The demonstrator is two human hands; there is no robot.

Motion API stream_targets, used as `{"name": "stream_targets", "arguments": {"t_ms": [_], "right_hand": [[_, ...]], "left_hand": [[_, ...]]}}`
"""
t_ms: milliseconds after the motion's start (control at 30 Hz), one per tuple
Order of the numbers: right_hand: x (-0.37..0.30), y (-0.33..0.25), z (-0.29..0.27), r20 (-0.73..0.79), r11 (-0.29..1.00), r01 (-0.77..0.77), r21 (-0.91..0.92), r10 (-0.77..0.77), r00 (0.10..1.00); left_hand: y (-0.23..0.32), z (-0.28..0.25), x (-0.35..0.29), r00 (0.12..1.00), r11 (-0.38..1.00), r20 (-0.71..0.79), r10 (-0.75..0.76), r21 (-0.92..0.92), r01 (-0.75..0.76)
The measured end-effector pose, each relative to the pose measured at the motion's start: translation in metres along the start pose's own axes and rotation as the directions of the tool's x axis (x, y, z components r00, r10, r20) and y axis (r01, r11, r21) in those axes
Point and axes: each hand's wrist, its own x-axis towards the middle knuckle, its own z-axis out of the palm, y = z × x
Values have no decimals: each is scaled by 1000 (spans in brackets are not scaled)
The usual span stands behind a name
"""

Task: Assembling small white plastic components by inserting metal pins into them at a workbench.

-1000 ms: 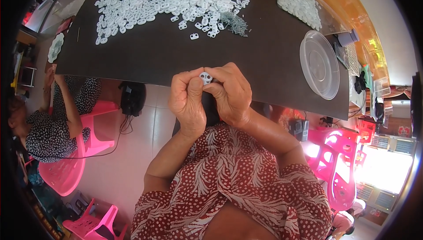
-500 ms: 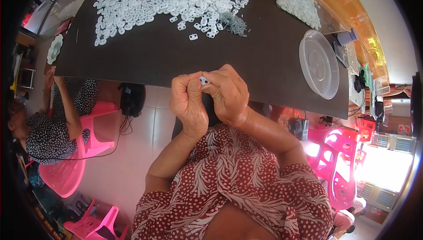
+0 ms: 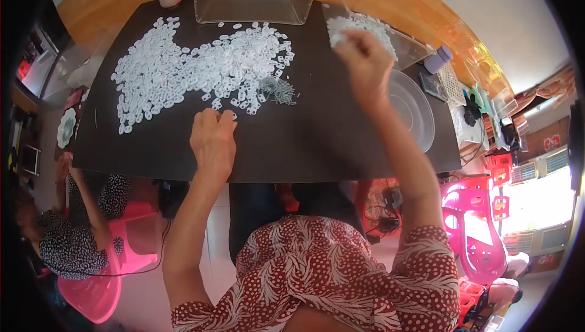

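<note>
R hand blurred nr far-right pcs, forearm partly blocking clear dish; L hand nr white pile; can't tell either grip.

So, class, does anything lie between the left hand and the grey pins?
Yes: some loose white pieces lie on the table between the left hand and the grey pins, to the hand's upper right.

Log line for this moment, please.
left hand: near larger white pile; right hand: blurred, at smaller white pile; grey pins: against larger white pile; grips: unclear
</note>
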Motion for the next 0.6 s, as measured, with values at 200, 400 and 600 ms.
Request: {"name": "stream_targets", "arguments": {"t_ms": [200, 400, 600], "right_hand": [[103, 71, -47, -166, 929, 15, -370, -83, 983], [130, 118, -63, -101, 663, 76, -745, -224, 969], [49, 70, -33, 48, 865, 285, -414, -291, 955]], "left_hand": [[1, 5, 11, 996, 995, 85, 16, -103, -7], [-3, 8, 9, 987, 937, 54, -150, -312, 159], [6, -13, 5, 747, 259, 489, -451, -729, 633]]}}
